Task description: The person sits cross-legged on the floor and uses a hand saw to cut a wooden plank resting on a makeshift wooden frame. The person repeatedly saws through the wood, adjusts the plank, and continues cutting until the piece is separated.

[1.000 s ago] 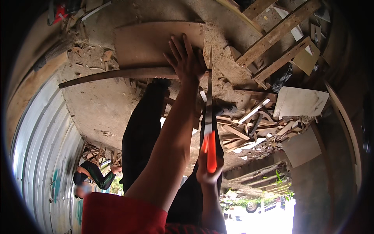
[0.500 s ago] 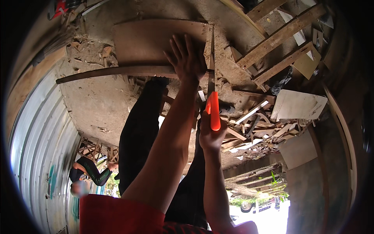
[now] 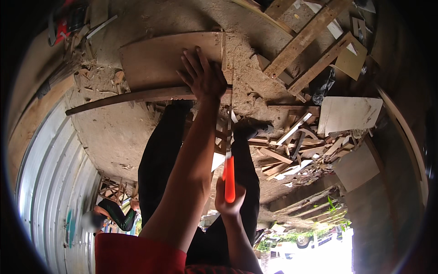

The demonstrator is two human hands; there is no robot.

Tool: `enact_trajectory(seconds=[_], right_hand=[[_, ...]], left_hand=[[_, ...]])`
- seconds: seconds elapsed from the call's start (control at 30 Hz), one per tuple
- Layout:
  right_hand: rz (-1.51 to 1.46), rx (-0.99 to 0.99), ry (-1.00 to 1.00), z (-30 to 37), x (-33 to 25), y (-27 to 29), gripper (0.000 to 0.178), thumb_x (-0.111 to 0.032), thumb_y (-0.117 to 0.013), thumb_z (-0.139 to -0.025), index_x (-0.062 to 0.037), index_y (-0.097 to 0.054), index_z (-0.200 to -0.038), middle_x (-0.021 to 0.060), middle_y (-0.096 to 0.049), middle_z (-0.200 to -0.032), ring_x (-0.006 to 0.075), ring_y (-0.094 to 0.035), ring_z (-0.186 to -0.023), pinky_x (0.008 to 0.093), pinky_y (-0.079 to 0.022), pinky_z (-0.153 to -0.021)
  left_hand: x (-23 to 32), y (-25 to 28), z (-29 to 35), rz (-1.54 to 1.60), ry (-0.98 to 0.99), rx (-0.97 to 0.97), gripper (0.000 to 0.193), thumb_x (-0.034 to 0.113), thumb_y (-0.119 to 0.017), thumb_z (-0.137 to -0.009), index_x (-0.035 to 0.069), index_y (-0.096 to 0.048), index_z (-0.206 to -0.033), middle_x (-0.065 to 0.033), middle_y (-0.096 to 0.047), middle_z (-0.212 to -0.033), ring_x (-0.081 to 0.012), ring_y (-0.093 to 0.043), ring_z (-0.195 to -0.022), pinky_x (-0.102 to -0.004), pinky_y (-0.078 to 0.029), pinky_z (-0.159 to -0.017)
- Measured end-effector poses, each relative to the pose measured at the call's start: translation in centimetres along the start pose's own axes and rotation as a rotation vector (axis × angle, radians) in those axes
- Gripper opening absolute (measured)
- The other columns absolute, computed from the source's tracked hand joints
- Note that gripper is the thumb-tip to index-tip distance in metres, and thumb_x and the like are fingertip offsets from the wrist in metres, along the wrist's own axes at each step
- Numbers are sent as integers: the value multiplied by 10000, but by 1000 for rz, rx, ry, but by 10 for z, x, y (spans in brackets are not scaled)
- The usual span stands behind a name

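Note:
My right hand (image 3: pixel 229 199) grips the orange handle of a handsaw (image 3: pixel 229 178), drawn back close to my body. Its thin blade runs away from me and meets the right end of a long wooden strip (image 3: pixel 132 96). Spread flat, my left hand (image 3: pixel 205 78) presses on that strip and on a brown wooden panel (image 3: pixel 159 59) lying just beyond it. The strip lies crosswise along the panel's near edge, its left end reaching far out to the side. My legs in dark trousers stand below the wood.
Nailed timber pieces (image 3: pixel 315 43) lie at the far right. A pale board (image 3: pixel 349 115) and a heap of wood scraps (image 3: pixel 292 153) are on the right. Corrugated metal sheeting (image 3: pixel 50 182) walls the left side, where another person (image 3: pixel 114 214) is bent over.
My right hand has pulled the saw back toward me. The left hand stays on the wood, while the whole view has shifted slightly.

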State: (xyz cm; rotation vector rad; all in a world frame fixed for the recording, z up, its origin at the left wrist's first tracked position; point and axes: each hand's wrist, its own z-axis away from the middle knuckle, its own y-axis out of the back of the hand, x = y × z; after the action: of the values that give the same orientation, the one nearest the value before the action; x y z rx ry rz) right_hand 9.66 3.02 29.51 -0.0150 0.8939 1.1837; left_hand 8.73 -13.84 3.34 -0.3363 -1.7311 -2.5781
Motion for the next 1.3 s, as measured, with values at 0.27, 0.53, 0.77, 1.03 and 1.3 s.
enact_trajectory(seconds=[0.27,0.53,0.77,1.03,1.3], right_hand=[[-143,21,73,-99,12,-24,107,-52,-653,-891,20,-625,-817,123,-602,-597,224,-651,-538,357,-502,-517],[-72,-123,-50,54,11,35,75,-38,-694,-855,28,-681,-823,154,-654,-654,238,-727,-626,323,-563,-602],[-80,-81,46,-35,-9,12,424,-151,-727,-908,74,-593,-1241,234,-710,-946,350,-743,-877,403,-597,-728],[-24,66,182,-28,7,3,468,-161,-709,-935,26,-527,-1323,221,-713,-819,343,-751,-838,381,-593,-662],[-25,68,225,-28,14,2,370,-151,-715,-930,47,-593,-1217,212,-702,-817,288,-755,-781,367,-585,-654]], left_hand=[[3,0,0,-27,-47,6,716,401,-358,-1024,72,-105,-1607,-258,11,-1662,-384,17,-1553,-602,22,-1214],[4,3,7,-12,-16,79,702,386,-350,-1021,72,-119,-1605,-247,-27,-1661,-388,-21,-1550,-622,-18,-1209],[3,-6,0,-21,-85,118,714,413,-354,-1026,67,-116,-1603,-252,-27,-1663,-381,-8,-1554,-609,-3,-1213],[-14,-9,-3,74,-75,134,736,482,-401,-1006,124,-169,-1605,-212,-41,-1675,-358,-40,-1558,-632,-18,-1205],[-49,48,29,163,41,-231,1246,750,-663,-758,146,11,-1614,-260,141,-1646,-398,88,-1545,-794,43,-1083]])
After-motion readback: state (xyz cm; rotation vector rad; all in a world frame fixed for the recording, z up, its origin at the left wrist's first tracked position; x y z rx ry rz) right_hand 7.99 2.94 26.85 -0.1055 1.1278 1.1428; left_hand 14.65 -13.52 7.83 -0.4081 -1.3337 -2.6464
